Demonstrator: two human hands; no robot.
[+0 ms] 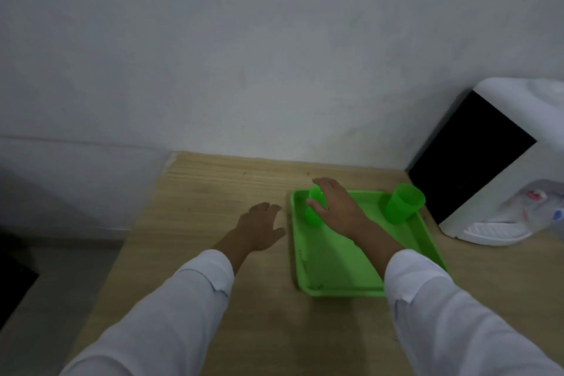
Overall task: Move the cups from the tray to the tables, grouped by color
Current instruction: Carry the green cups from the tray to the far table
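On tray (329, 265): cup 1 (312, 218) left, cup 2 (404, 204) right.

Dim, evenly lit room. A plain whitish wall (244, 55) rises behind a light wooden table (213, 186). A white-and-black water dispenser (525, 119) stands at its far right corner, with grey floor (52, 290) to the left.

right hand (334, 206) gripping green cup (312, 218) on tray (335, 265), left hand (259, 230) relaxed beside tray
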